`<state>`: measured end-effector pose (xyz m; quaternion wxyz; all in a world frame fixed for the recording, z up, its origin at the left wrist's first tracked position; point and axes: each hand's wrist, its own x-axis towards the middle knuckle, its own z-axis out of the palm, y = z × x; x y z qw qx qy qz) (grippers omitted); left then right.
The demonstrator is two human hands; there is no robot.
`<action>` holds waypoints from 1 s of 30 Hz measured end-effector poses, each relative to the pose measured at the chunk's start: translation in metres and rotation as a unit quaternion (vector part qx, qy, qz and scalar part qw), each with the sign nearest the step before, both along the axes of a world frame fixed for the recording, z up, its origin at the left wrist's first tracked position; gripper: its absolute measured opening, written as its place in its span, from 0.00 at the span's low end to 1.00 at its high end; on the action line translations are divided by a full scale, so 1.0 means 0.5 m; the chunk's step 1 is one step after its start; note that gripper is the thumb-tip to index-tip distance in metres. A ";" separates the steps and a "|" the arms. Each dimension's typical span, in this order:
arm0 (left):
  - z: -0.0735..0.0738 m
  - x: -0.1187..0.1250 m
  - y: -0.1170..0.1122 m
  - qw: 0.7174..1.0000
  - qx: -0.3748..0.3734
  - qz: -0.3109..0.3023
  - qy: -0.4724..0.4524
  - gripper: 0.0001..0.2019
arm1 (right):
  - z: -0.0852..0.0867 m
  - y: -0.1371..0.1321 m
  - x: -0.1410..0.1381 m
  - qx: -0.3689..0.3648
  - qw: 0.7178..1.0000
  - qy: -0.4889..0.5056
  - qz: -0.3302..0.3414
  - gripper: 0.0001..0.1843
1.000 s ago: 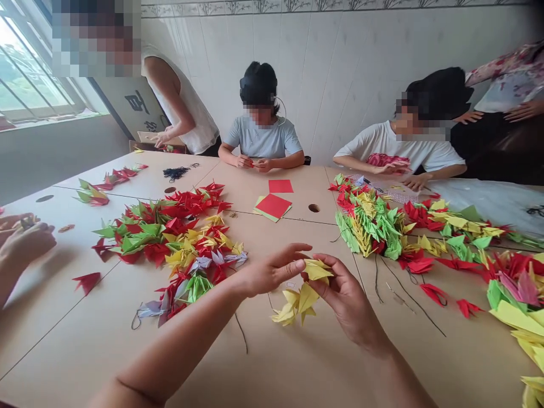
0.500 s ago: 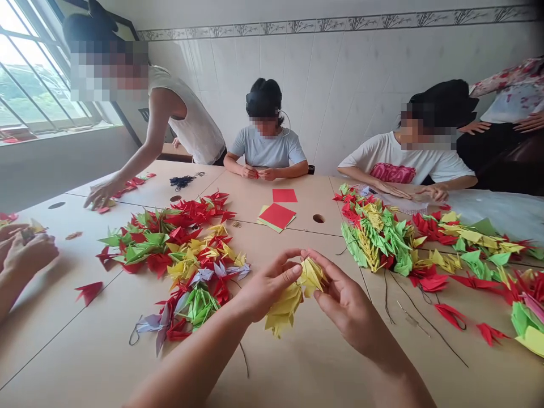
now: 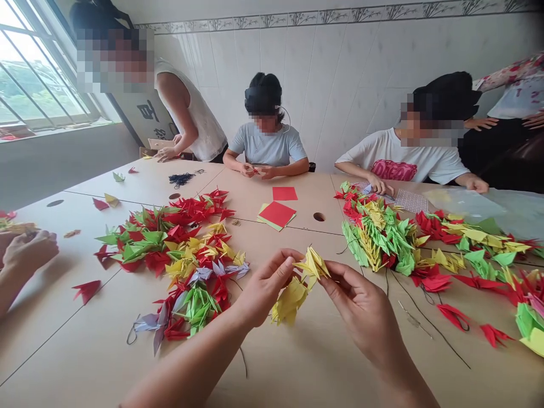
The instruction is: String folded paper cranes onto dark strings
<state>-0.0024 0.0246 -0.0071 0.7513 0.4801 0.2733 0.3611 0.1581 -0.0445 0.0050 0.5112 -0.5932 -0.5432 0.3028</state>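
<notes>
**Left hand [image 3: 266,289] and right hand [image 3: 361,311] pinch a sharp-winged yellow paper crane [image 3: 312,265] above the pale wooden tabletop [image 3: 306,362]**

Fingers half curled, the hands have drawn slightly apart, their fingertips on the crisp folded crane, and a soft bunch of yellow paper cranes [image 3: 289,303] hangs just below it. To the left lies a loose heap of red, green and yellow paper cranes [image 3: 170,255]; to the right, a dense green-and-yellow crane mass [image 3: 378,238]. Ahead are smooth square red paper sheets [image 3: 277,214].
</notes>
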 end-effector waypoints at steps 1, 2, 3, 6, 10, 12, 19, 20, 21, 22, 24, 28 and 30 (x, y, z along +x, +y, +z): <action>0.000 -0.001 -0.001 1.000 0.029 0.004 0.002 0.18 | -0.001 -0.001 0.000 0.010 1.000 -0.024 -0.015 0.17; 0.000 -0.002 -0.002 0.998 0.058 0.006 0.006 0.20 | -0.003 -0.002 -0.001 0.023 0.998 -0.049 -0.029 0.15; 0.001 -0.004 -0.002 0.996 0.087 0.009 0.014 0.21 | -0.006 -0.002 -0.001 0.039 0.996 -0.073 -0.040 0.13; 0.009 -0.010 -0.002 0.985 0.162 0.015 0.063 0.22 | -0.016 -0.001 -0.004 0.104 0.985 -0.126 -0.057 0.10; 0.028 -0.016 -0.006 0.962 0.225 0.029 0.149 0.15 | -0.019 0.000 -0.012 0.140 0.976 -0.164 -0.017 0.12; 0.037 -0.017 -0.008 0.948 0.251 0.046 0.192 0.12 | -0.014 -0.001 -0.015 0.136 0.976 -0.172 0.003 0.13; 0.045 -0.016 -0.010 0.925 0.314 0.061 0.205 0.04 | -0.003 -0.003 -0.015 0.114 0.975 -0.187 0.038 0.15; 0.044 -0.016 -0.010 0.919 0.330 0.067 0.204 0.04 | -0.005 -0.003 -0.015 0.116 0.974 -0.190 0.040 0.14; 0.043 -0.016 -0.011 0.913 0.344 0.075 0.207 0.04 | -0.007 -0.002 -0.014 0.118 0.973 -0.193 0.038 0.13; 0.043 -0.017 -0.012 0.907 0.354 0.081 0.215 0.05 | -0.010 -0.001 -0.013 0.120 0.973 -0.195 0.032 0.11; 0.044 -0.017 -0.013 0.901 0.357 0.087 0.232 0.05 | -0.014 -0.001 -0.008 0.124 0.973 -0.192 0.018 0.09; 0.045 -0.020 -0.012 0.911 0.321 0.091 0.242 0.04 | -0.014 -0.004 0.007 0.091 0.984 -0.151 0.014 0.08; 0.042 -0.021 -0.010 0.920 0.302 0.098 0.230 0.04 | -0.009 -0.007 0.012 0.033 0.993 -0.112 0.020 0.10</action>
